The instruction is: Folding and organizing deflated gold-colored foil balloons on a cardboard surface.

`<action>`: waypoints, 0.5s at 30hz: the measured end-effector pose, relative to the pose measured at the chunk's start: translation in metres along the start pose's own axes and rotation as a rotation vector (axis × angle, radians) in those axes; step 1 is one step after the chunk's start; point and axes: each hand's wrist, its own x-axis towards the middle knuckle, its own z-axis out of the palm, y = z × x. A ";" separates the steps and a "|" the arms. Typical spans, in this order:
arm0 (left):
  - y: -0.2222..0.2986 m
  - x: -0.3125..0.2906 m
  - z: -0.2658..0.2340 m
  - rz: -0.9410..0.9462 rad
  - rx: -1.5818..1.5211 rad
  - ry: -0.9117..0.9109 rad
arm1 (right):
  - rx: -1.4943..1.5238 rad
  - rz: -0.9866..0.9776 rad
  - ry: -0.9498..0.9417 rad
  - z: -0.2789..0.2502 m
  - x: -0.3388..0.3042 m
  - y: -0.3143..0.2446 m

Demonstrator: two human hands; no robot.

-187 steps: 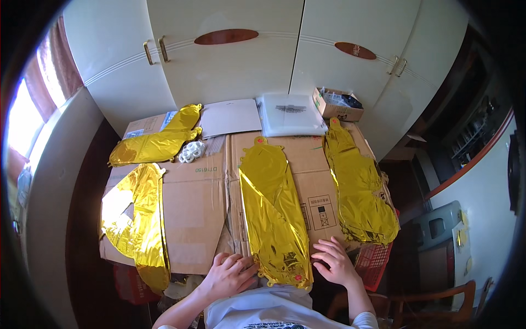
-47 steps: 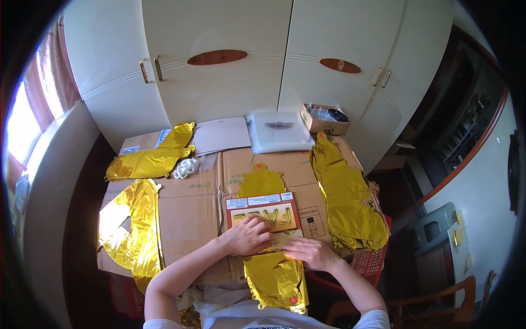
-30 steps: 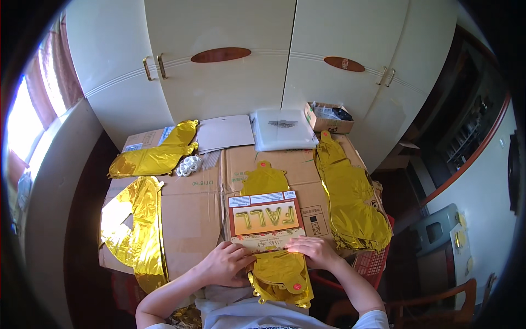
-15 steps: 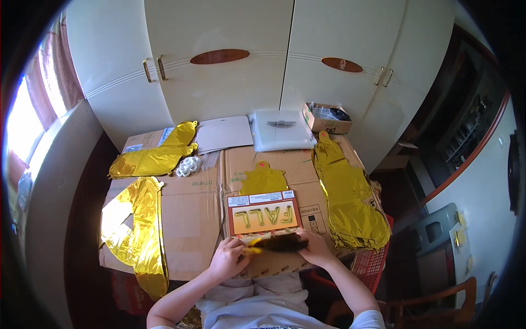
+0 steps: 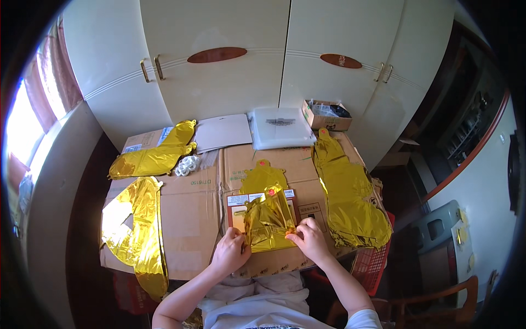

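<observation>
A crumpled gold foil balloon [image 5: 268, 216] lies across a printed card [image 5: 236, 215] in front of me and covers most of it. The card's orange border shows at the sides and its white strip at the top. My left hand [image 5: 231, 252] is closed on the balloon's lower left edge. On the opposite edge, my right hand [image 5: 311, 242] pinches the foil between thumb and fingers. Beyond the card's top edge, a second flat gold foil balloon [image 5: 263, 178] sticks out, its lower part hidden.
More flat gold foil balloons lie at the right [image 5: 350, 197], near left [image 5: 147, 230] and far left [image 5: 150, 163]. White rings [image 5: 187, 165], grey boards [image 5: 223, 132], clear plastic bags [image 5: 279, 129] and a small box [image 5: 327, 116] sit farther back on the cardboard [image 5: 189, 219].
The foil balloon, earlier seen nearly edge-on and dark between my hands, now lies spread over the card. The card's picture has become mostly covered. Both hands stay near the same place.
</observation>
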 end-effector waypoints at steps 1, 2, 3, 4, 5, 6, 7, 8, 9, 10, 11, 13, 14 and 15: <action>0.001 0.000 0.000 -0.024 0.008 -0.010 | 0.006 0.022 -0.010 0.001 0.000 0.000; 0.000 0.001 0.001 -0.025 0.014 -0.006 | 0.012 0.044 -0.020 0.002 0.001 0.000; 0.000 0.001 0.003 -0.025 0.020 -0.001 | 0.017 0.066 -0.030 0.003 0.001 0.000; -0.001 0.001 0.004 -0.026 0.025 0.003 | 0.015 0.065 -0.034 0.003 0.001 0.000; -0.001 0.001 0.004 -0.013 0.037 0.009 | 0.013 0.065 -0.038 0.004 0.002 0.001; 0.000 0.000 0.005 -0.001 0.048 0.016 | 0.011 0.064 -0.043 0.005 0.003 0.002; 0.000 0.000 0.005 0.012 0.058 0.023 | 0.009 0.069 -0.043 0.005 0.003 0.001; 0.000 -0.001 0.006 0.011 0.066 0.032 | 0.008 0.073 -0.044 0.005 0.004 0.000; 0.000 -0.002 0.007 0.010 0.074 0.042 | 0.008 0.076 -0.044 0.006 0.005 0.000; 0.000 -0.003 0.008 0.009 0.083 0.052 | 0.003 0.066 -0.041 0.006 0.004 -0.001; 0.001 -0.003 0.008 -0.027 0.080 0.049 | -0.002 0.056 -0.037 0.005 0.004 -0.001; 0.005 -0.003 0.010 -0.096 0.071 0.044 | -0.016 0.046 -0.035 0.005 0.004 -0.001; 0.004 -0.005 0.011 -0.115 0.072 0.066 | -0.024 0.045 -0.038 0.005 0.004 -0.002; 0.004 -0.007 0.012 -0.135 0.073 0.089 | -0.030 0.045 -0.040 0.006 0.004 -0.003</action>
